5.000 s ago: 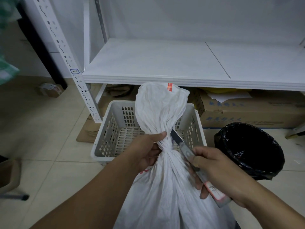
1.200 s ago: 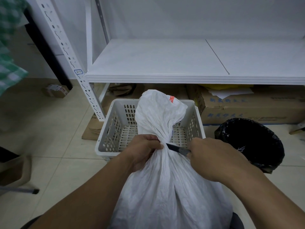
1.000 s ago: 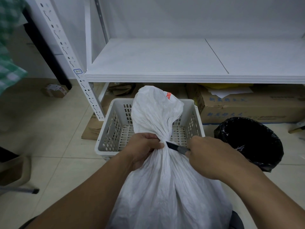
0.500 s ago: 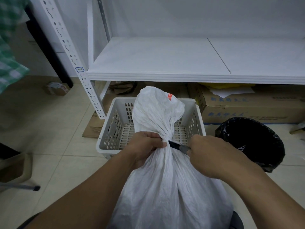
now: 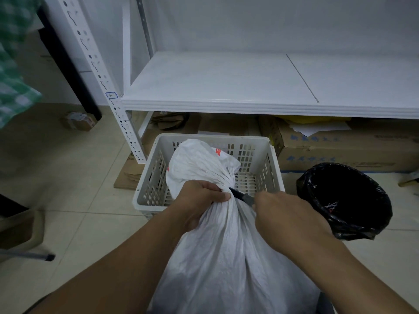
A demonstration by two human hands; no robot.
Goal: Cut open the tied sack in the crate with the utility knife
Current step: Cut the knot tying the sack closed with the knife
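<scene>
Up close, the left hand clenches the gathered neck of the crinkled white woven sack, whose top droops over the perforated plastic crate, while the right hand is fisted on the utility knife, blade at the knot, a black-lined bin close on the right.

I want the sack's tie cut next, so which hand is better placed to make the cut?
Right. The right hand already holds the utility knife with its blade at the sack neck, while the left hand is occupied gripping that neck steady.
</scene>
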